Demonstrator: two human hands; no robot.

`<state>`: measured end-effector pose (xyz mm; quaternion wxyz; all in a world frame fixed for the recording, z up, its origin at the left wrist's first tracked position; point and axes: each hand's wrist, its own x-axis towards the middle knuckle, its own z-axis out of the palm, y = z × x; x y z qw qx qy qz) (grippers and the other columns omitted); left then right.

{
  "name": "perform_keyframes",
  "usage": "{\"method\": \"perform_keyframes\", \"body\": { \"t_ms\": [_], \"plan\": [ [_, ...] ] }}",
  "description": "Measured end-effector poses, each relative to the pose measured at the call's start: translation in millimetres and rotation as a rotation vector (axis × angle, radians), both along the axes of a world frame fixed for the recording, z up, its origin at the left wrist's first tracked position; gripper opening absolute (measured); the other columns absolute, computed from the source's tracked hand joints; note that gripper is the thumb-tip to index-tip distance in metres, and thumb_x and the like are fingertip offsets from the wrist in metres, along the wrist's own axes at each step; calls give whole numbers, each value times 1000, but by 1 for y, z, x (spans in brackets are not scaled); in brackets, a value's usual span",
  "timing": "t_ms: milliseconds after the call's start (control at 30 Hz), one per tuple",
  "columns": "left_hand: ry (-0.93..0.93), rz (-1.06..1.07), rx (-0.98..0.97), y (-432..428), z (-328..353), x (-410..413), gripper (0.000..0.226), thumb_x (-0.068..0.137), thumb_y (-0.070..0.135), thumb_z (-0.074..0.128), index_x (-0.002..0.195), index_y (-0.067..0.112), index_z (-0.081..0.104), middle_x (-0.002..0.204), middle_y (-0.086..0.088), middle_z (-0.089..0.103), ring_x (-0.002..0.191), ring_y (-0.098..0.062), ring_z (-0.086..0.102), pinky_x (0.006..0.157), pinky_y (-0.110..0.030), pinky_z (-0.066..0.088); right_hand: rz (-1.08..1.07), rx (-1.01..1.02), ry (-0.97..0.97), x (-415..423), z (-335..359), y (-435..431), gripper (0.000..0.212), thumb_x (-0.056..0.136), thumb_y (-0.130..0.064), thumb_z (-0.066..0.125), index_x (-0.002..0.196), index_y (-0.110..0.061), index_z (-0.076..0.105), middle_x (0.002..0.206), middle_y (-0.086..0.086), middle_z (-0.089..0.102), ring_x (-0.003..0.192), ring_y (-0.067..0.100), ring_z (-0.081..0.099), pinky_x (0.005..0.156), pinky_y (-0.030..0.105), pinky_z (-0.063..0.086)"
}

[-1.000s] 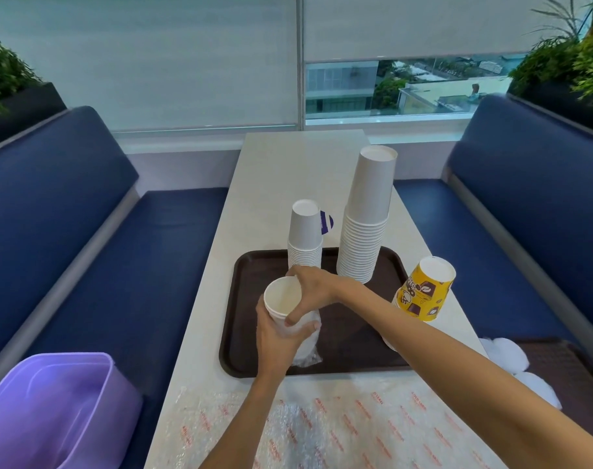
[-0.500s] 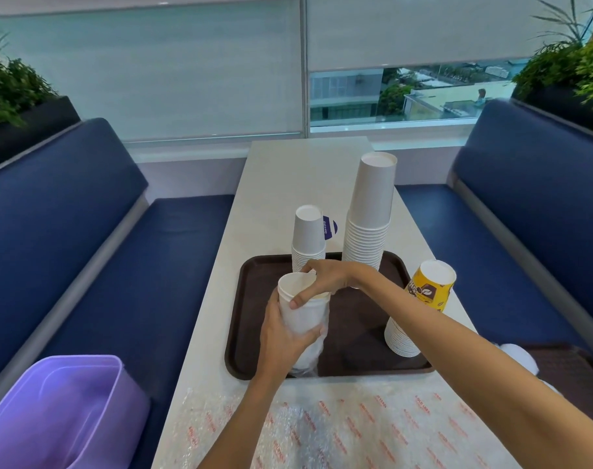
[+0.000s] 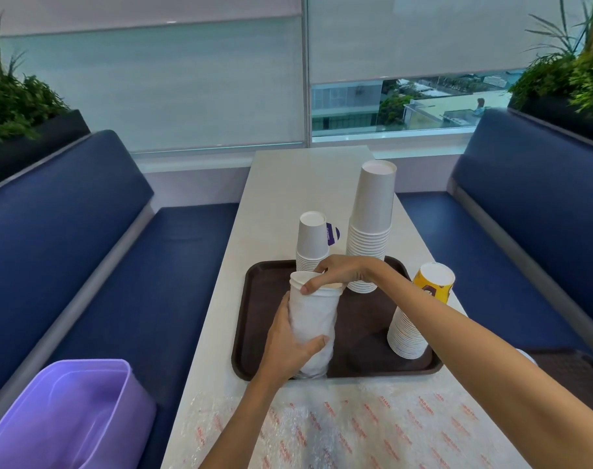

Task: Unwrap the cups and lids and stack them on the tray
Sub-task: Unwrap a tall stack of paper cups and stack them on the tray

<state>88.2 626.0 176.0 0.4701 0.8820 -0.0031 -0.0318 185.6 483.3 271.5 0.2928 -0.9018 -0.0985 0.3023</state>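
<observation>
Three bare cup stacks are already standing on the tray, while the left hand is clasping the wrapped cup stack at the tray's near edge and the right hand is pinching its top rim, so this unwrapping and the lids are seemingly remaining.

From my end the tray reads as dark brown plastic with a dull sheen, and the surface under it as pale, smooth and matt. The white cup stacks look like matt paper; the yellow cup has a glossier print. Thin clear film clings to the held stack. Along the bottom lies crinkly transparent bubble wrap, and at lower left a glossy lilac plastic bin. The benches look like smooth blue leatherette.
</observation>
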Motion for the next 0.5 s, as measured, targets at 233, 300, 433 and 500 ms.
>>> {"method": "perform_keyframes", "body": {
  "t_ms": [233,300,433,500],
  "plan": [
    [-42,67,-44,-4,12,3,112,63,48,83,147,28,11,146,4,34,131,-17,39,106,-35,38,-21,5,20,-4,12,6,39,87,-38,63,112,-9,60,111,5,60,95,17,58,65,19,49],
    [-45,70,-29,-3,13,4,109,65,47,82,147,26,14,145,2,37,129,-18,41,106,-35,39,-24,4,30,-6,17,7,49,89,-35,62,129,-11,50,121,6,53,101,18,53,66,19,48],
    [-65,59,-60,-2,14,3,104,66,43,83,146,25,18,143,2,39,129,-18,42,103,-32,38,35,-86,-6,-9,20,13,73,80,-49,69,139,-21,38,137,2,44,115,19,47,90,26,45],
    [-63,69,-75,-2,15,1,103,66,43,83,145,24,20,143,2,39,130,-18,41,106,-34,38,65,-114,-47,-11,28,15,69,80,-50,69,136,-18,44,131,0,48,112,17,47,94,27,41]
  ]
}}
